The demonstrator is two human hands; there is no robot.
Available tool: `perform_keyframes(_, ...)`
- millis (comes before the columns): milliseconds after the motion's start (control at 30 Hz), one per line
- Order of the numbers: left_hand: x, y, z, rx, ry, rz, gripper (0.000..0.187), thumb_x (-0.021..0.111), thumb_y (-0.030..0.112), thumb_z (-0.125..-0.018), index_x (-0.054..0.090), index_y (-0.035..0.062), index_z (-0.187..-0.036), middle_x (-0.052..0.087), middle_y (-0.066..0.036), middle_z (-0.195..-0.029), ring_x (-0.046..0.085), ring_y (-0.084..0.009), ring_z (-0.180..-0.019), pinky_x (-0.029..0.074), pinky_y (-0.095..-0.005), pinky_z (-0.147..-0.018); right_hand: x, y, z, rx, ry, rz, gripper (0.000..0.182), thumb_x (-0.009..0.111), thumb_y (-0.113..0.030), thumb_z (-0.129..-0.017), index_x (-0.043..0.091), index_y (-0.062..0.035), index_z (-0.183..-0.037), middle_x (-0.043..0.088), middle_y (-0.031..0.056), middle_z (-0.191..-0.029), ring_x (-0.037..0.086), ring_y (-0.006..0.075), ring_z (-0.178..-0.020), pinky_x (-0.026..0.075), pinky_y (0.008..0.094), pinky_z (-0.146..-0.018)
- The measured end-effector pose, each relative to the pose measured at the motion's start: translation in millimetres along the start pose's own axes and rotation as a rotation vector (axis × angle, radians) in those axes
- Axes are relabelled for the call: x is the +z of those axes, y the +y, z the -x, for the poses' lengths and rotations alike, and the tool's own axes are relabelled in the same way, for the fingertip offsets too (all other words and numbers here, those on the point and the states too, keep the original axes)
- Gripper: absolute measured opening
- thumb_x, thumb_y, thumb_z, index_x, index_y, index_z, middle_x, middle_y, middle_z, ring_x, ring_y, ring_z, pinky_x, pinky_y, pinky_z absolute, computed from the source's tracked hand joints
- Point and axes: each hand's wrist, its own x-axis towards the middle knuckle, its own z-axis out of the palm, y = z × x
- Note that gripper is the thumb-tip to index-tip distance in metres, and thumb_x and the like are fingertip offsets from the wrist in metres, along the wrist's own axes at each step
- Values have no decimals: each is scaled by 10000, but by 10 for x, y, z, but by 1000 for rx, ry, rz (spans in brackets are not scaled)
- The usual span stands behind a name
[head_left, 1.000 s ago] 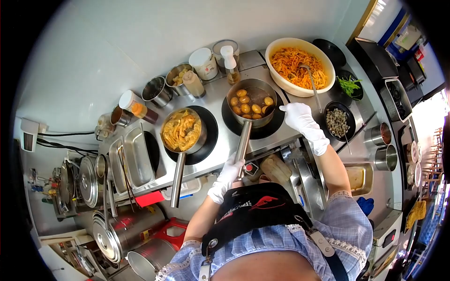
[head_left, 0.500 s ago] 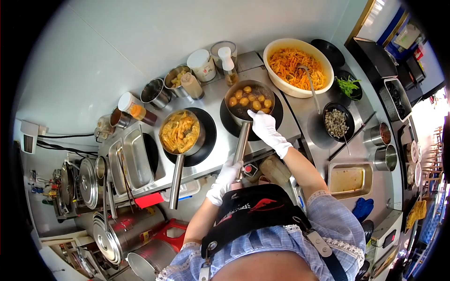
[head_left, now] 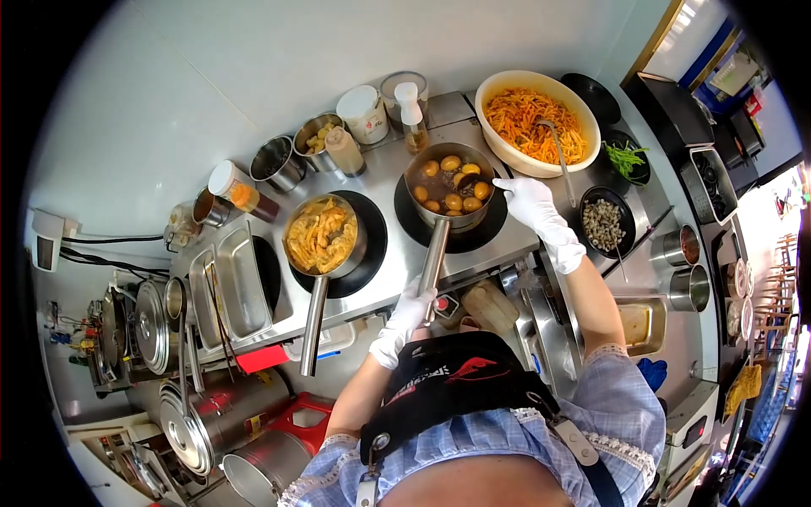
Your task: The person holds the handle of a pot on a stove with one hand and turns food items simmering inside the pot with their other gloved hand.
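Note:
My left hand [head_left: 408,321], in a white glove, is wrapped round the long metal handle of a saucepan [head_left: 435,258]. Several brown eggs [head_left: 454,202] sit in dark liquid inside that pan, which stands on a round black hob plate [head_left: 407,224]. At the pan's right rim is my gloved right hand [head_left: 534,211], its fingers closed on a utensil mostly hidden by the glove. The utensil's dark, spoon-like head [head_left: 468,180] dips among the eggs. To the left, a second saucepan [head_left: 319,287] holds yellowish pieces of food [head_left: 323,239] in liquid.
A large cream bowl [head_left: 541,173] of orange shreds with a ladle stands at the back right. Beside it are black bowls with greens [head_left: 625,159] and diced food [head_left: 602,224]. Bottles and metal pots [head_left: 279,166] line the wall. Steel trays [head_left: 245,283] lie left.
My right hand has moved right, from over the pan's near rim to beside its right rim. The eggs have shifted in the liquid, and the dark utensil head now shows. My left hand keeps its grip.

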Motion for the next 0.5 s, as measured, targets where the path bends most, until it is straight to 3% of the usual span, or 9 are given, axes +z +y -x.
perform_keyframes(100,9,10,6,-37,-11,5,471,521,163,-874,383,34,-1305,549,-11,-710,497,-92,-540,410,-219,-455,-197,-27,110,-28,-120,97,289,514,-131,-797,658,-216,-1033,633,152,-908,598,326,-843,477,383,-757)
perform_keyframes(167,45,-54,-26,40,40,-6,295,510,156,-873,452,79,-1152,514,-15,-653,476,-104,-457,392,-228,-378,-188,-34,136,-25,-173,133,295,512,-127,-794,658,-217,-1033,634,150,-911,598,324,-850,474,383,-760)
perform_keyframes(200,67,-79,-24,40,38,-8,295,510,156,-873,452,79,-1152,514,-15,-653,476,-104,-457,392,-228,-378,-180,-40,150,-23,-226,169,301,510,-122,-791,659,-218,-1034,635,148,-914,598,322,-856,472,383,-764)
perform_keyframes(267,86,-127,-11,13,43,21,343,517,163,-870,440,92,-1197,524,-16,-664,483,-103,-465,400,-230,-386,-108,-64,160,-28,-244,164,310,506,-121,-786,657,-218,-1038,636,143,-920,599,318,-864,471,383,-770)
perform_keyframes(300,81,-87,27,8,27,0,507,536,165,-872,353,37,-1327,554,-22,-708,509,-104,-528,425,-235,-431,-22,-52,154,-14,-292,135,313,504,-126,-787,654,-219,-1045,635,144,-926,599,316,-868,471,382,-775)
perform_keyframes(400,67,-65,66,3,25,-6,528,541,168,-870,342,31,-1339,560,-24,-723,518,-102,-569,433,-229,-474,204,-96,183,-12,-361,29,328,501,-141,-793,634,-227,-1079,630,145,-960,595,315,-891,468,373,-799)
perform_keyframes(500,66,-40,86,9,55,-63,535,544,171,-868,341,28,-1342,568,-27,-744,523,-97,-617,435,-218,-527,437,-234,237,-55,-249,-60,311,496,-154,-804,636,-239,-1069,629,134,-966,596,315,-890,473,369,-787)
